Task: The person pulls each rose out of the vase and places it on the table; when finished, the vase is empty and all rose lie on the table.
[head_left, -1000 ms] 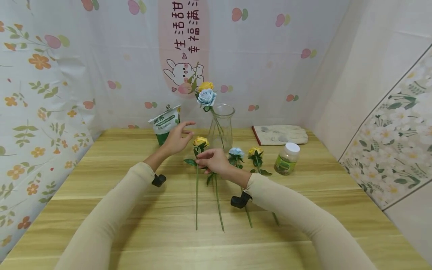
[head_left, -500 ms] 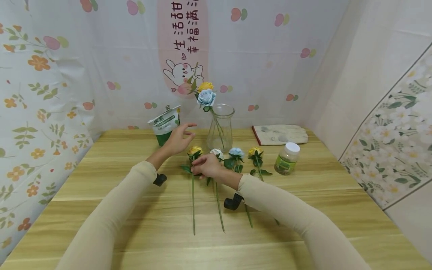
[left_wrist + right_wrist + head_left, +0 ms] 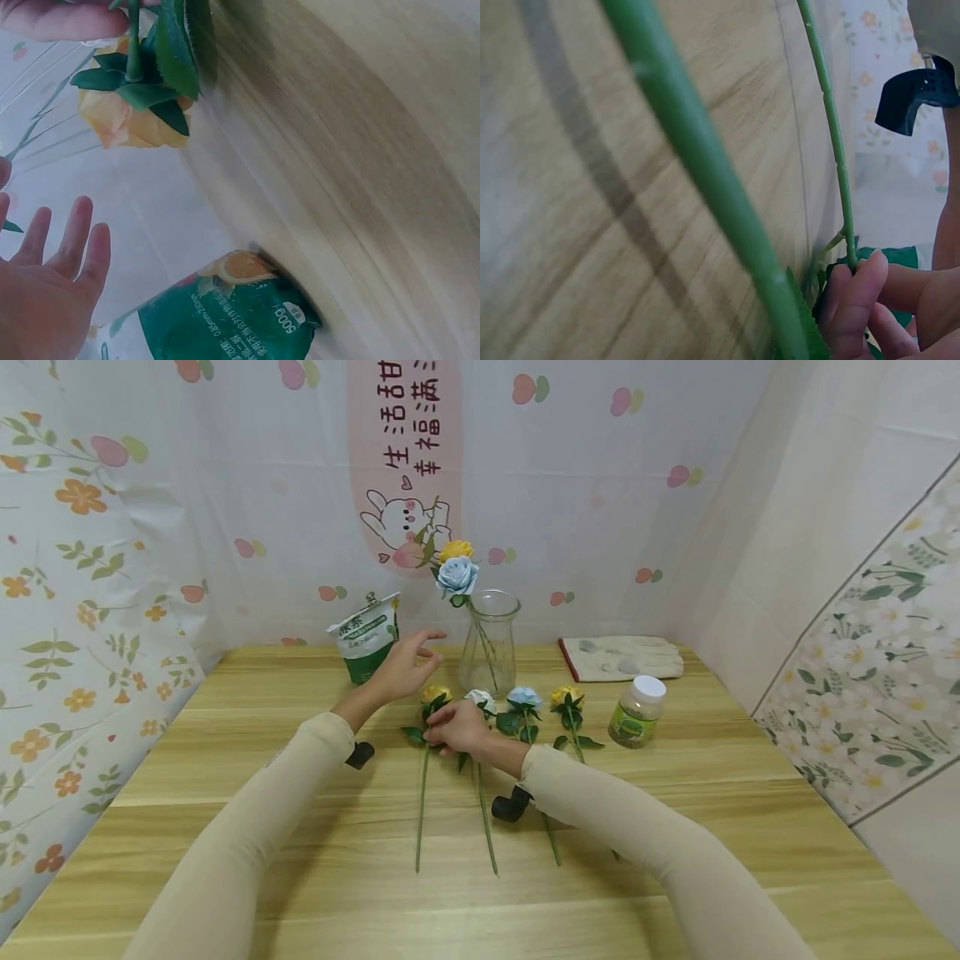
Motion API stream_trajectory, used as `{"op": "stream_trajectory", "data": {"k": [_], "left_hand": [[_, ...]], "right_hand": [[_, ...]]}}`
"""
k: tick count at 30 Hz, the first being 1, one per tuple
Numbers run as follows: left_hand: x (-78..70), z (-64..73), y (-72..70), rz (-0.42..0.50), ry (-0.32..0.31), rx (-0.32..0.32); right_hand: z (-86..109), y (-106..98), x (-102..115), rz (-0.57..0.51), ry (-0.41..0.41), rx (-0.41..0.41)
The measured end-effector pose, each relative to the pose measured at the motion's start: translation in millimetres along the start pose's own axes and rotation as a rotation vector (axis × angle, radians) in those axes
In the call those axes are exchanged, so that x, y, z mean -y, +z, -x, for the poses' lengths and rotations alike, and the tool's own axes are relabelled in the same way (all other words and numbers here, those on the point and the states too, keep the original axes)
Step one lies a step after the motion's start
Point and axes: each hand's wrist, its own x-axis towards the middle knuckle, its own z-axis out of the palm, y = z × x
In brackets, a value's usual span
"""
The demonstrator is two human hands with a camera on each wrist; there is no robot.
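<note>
My right hand (image 3: 459, 727) pinches the stem of a yellow rose (image 3: 435, 695) just below its leaves; the right wrist view shows thumb and fingertips on the green stem (image 3: 832, 127). That rose is leftmost in a row on the table, its bloom pointing away from me. Beside it lie a white rose (image 3: 481, 699), a blue rose (image 3: 525, 697) and another yellow rose (image 3: 567, 697). My left hand (image 3: 405, 667) holds nothing, fingers spread, between a green and white pouch (image 3: 366, 643) and a glass vase (image 3: 489, 647). A blue rose (image 3: 457, 577) and a yellow rose (image 3: 455, 550) lean out of the vase.
A jar with a white lid (image 3: 637, 713) stands on the right of the wooden table (image 3: 337, 877). Behind it lies a pair of pale work gloves (image 3: 621, 658). A printed cloth (image 3: 600, 510) hangs along the back edge.
My right hand has brought the yellow rose left and toward me, and its stem end has swung left. The white bloom has come into view. My left hand has shifted slightly right.
</note>
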Motion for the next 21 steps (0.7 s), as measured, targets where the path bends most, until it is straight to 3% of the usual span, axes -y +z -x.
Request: {"op": "stream_trajectory", "data": {"k": [12,21], "left_hand": [[-5.3,-8.3,2.7,0.019,0.018,-0.011],[-11.2,-23.2,6.6,0.062,-0.034,-0.031]], "right_hand": [[-0.5,-3,1,0.06,-0.009,0.009],[7.3,-39,19,0.128,-0.087,0.036]]}}
